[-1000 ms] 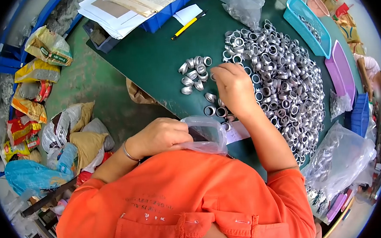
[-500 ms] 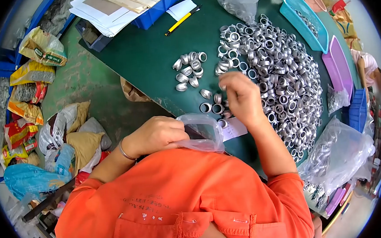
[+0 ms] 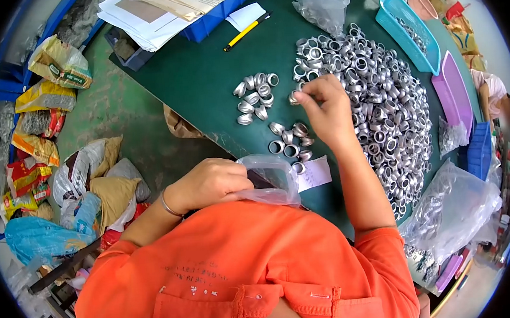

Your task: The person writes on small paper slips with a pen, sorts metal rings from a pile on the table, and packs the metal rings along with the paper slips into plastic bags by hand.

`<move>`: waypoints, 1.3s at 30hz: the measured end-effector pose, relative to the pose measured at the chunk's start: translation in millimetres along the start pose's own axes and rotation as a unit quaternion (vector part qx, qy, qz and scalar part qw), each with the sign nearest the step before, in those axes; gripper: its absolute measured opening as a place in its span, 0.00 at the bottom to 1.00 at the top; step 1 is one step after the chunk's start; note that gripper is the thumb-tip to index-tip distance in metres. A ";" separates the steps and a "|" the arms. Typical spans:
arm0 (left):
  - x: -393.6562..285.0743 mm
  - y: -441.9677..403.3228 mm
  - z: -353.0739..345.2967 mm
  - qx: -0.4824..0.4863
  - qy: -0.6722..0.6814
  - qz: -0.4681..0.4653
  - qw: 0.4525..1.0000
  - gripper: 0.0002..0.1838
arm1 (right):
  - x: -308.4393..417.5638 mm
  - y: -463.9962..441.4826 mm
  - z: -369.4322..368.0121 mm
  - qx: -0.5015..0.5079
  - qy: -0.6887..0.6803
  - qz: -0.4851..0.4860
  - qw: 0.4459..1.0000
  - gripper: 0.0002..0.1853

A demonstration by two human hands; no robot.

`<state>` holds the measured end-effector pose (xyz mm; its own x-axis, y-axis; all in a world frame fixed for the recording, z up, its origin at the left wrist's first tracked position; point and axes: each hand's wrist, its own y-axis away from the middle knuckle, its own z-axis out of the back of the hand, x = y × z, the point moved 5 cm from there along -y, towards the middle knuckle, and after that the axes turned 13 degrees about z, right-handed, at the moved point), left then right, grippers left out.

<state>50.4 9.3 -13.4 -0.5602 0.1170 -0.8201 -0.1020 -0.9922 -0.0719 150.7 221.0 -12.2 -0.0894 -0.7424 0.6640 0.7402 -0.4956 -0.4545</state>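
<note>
My left hand (image 3: 212,182) is closed on the rim of a clear plastic bag (image 3: 272,194), whose mouth gapes at the table's near edge. My right hand (image 3: 330,112) bends its thumb and forefinger together at a silver metal ring (image 3: 293,98) by the left side of a big heap of metal rings (image 3: 374,85). The other fingers curl behind and are partly hidden. Left of this hand lies a small group of rings (image 3: 253,96). Nearer the bag sits another small group (image 3: 289,137), beside a white paper slip (image 3: 315,173).
On the green table (image 3: 202,80) lie a yellow cutter knife (image 3: 240,36) and papers (image 3: 139,19) over a blue bin (image 3: 213,21). A turquoise basket (image 3: 409,33) and purple tray (image 3: 454,92) stand at the right, with a plastic bag (image 3: 451,210) below. Filled sacks (image 3: 111,181) lie on the floor at left.
My right hand has moved slightly up and away from the near group of rings, to the heap's left side, showing more of the near rings. My left hand stays on the bag.
</note>
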 end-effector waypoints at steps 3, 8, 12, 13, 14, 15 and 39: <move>1.0 -0.5 -1.1 0.004 0.001 0.003 1.000 0.05 | -11.9 10.6 8.5 -0.040 -0.235 -0.246 0.939 0.06; 0.2 -4.6 -0.2 0.013 0.002 -0.010 1.000 0.05 | -14.4 24.3 13.2 -0.075 -0.465 -0.342 0.813 0.08; 0.6 -4.5 -2.7 0.003 -0.005 -0.013 1.000 0.05 | -18.3 28.2 10.8 -0.054 -0.483 -0.297 0.822 0.08; 1.1 -3.7 -2.2 -0.004 0.000 -0.012 1.000 0.05 | -12.1 27.2 10.7 -0.053 -0.420 -0.260 0.868 0.08; 1.4 -3.2 -2.3 -0.005 0.000 -0.011 1.000 0.05 | -2.6 26.8 9.3 -0.046 -0.343 -0.223 0.911 0.08; 1.2 -3.0 -2.2 -0.006 0.003 -0.010 1.000 0.05 | -1.3 28.9 5.5 -0.027 -0.254 -0.116 0.960 0.09; 1.8 -4.8 -0.8 0.008 0.002 -0.007 1.000 0.06 | -6.8 36.2 3.8 -0.019 -0.506 -0.111 0.855 0.13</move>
<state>50.5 14.3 -15.0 -0.5550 0.1298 -0.8217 -0.1224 -0.9897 -0.0737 180.6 209.8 -30.9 0.4114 0.1334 0.9016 0.7562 -0.6023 -0.2559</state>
